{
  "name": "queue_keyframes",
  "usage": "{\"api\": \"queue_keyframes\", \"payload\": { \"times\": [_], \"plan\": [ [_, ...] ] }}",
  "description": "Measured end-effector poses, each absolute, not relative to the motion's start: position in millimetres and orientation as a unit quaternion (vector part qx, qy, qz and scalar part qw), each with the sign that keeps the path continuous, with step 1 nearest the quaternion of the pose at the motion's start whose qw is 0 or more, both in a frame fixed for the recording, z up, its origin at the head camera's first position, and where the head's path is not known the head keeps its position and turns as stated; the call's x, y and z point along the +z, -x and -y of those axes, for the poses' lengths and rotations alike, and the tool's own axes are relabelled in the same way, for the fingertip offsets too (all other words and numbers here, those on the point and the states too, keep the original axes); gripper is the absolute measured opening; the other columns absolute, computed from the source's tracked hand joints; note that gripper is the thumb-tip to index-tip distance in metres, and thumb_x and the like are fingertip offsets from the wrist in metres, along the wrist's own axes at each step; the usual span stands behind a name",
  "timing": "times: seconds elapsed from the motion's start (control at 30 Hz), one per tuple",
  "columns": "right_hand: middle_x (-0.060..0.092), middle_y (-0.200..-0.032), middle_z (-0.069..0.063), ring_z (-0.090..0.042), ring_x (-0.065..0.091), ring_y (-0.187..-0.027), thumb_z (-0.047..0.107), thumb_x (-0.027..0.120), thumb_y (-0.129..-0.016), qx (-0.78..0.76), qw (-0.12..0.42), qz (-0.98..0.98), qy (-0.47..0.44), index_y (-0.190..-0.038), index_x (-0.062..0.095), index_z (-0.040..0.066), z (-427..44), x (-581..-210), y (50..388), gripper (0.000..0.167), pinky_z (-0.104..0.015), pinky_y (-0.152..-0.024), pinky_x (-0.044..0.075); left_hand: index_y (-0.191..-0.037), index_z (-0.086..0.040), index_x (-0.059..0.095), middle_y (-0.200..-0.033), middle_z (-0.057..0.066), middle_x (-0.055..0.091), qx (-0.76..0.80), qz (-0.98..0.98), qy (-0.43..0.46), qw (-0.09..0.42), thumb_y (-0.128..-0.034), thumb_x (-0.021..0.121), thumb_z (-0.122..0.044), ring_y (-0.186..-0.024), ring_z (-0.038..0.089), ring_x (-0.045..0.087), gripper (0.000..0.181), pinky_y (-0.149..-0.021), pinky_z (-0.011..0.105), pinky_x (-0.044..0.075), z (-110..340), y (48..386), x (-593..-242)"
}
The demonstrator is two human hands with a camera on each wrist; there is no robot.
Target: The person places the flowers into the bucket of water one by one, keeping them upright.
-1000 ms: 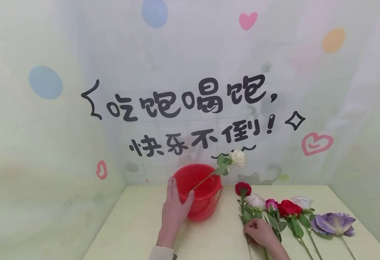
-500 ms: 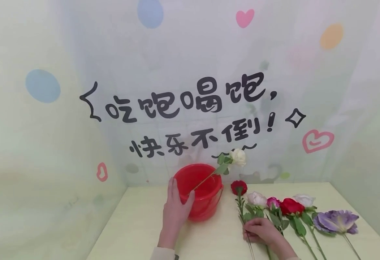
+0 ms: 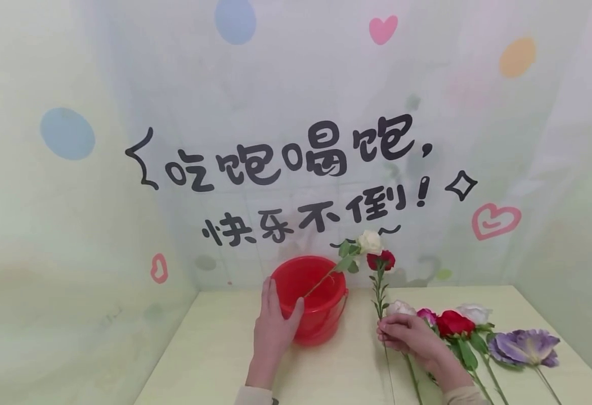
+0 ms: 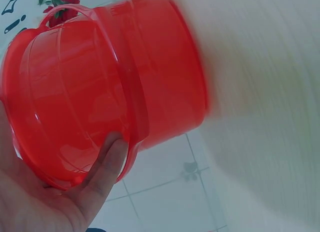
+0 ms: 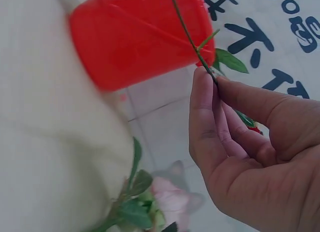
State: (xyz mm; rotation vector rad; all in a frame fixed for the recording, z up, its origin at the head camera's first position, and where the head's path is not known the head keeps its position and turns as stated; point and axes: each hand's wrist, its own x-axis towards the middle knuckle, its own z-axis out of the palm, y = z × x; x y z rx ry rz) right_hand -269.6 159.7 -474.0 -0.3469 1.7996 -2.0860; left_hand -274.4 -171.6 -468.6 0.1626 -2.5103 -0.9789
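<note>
A red plastic bucket stands upright on the table, its mouth tipped slightly into view. My left hand holds its rim at the near left side; the left wrist view shows a finger over the rim. Leaning out of the bucket to the right is a white rose, its stem end hidden behind the rim. My right hand pinches the green stem of a red carnation between thumb and fingers. The carnation stands nearly upright, right of the bucket, its bloom just below the rose.
Several flowers lie at the right: a pale pink rose, a magenta bloom, a red rose, a white flower and a large purple flower. A printed curtain hangs behind the table.
My right hand has lifted the red carnation off the table, raising its bloom up toward the white rose. The left hand and the bucket stay in place.
</note>
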Motion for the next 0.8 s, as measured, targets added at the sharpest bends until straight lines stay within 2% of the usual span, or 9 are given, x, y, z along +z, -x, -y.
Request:
{"api": "queue_keyframes", "payload": {
  "times": [0.13, 0.27, 0.5, 0.8],
  "plan": [
    [0.076, -0.104, -0.007, -0.015, 0.075, -0.094, 0.008, 0.063, -0.106, -0.744, 0.178, -0.634, 0.11, -0.118, 0.069, -0.004, -164, -463, 270, 0.018, -0.029, -0.087, 0.063, -0.169, -0.016, 0.022, -0.166, 0.009, 0.034, -0.352, 0.908, -0.059, 0.219, -0.0881, 0.082, -0.047, -0.121, 0.038, 0.064, 0.105, -0.084, 0.052, 0.064, 170, 276, -471],
    [0.076, -0.105, -0.005, -0.014, 0.074, -0.096, 0.008, 0.063, -0.106, -0.745, 0.175, -0.635, 0.105, -0.12, 0.069, -0.005, -169, -460, 267, 0.019, -0.029, -0.087, 0.062, -0.169, -0.015, 0.022, -0.166, 0.01, 0.035, -0.347, 0.91, -0.062, 0.219, -0.0887, 0.081, -0.047, -0.115, 0.036, 0.067, 0.105, -0.083, 0.051, 0.065, 170, 274, -471],
    [0.076, -0.106, -0.001, -0.013, 0.074, -0.098, 0.008, 0.061, -0.107, -0.75, 0.123, -0.641, 0.107, -0.122, 0.067, -0.003, -178, -441, 269, 0.019, -0.029, -0.09, 0.061, -0.169, -0.015, 0.021, -0.167, 0.01, 0.033, -0.352, 0.908, -0.063, 0.219, -0.0892, 0.081, -0.045, -0.113, 0.036, 0.068, 0.105, -0.083, 0.052, 0.064, 171, 274, -468],
    [0.076, -0.104, -0.002, -0.013, 0.075, -0.096, 0.006, 0.061, -0.107, -0.749, 0.062, -0.649, 0.118, -0.126, 0.061, -0.008, -172, -400, 273, 0.023, -0.031, -0.091, 0.062, -0.169, -0.015, 0.021, -0.168, 0.009, 0.032, -0.349, 0.91, -0.065, 0.216, -0.0877, 0.082, -0.045, -0.113, 0.036, 0.068, 0.106, -0.083, 0.052, 0.064, 170, 274, -468]
  ]
}}
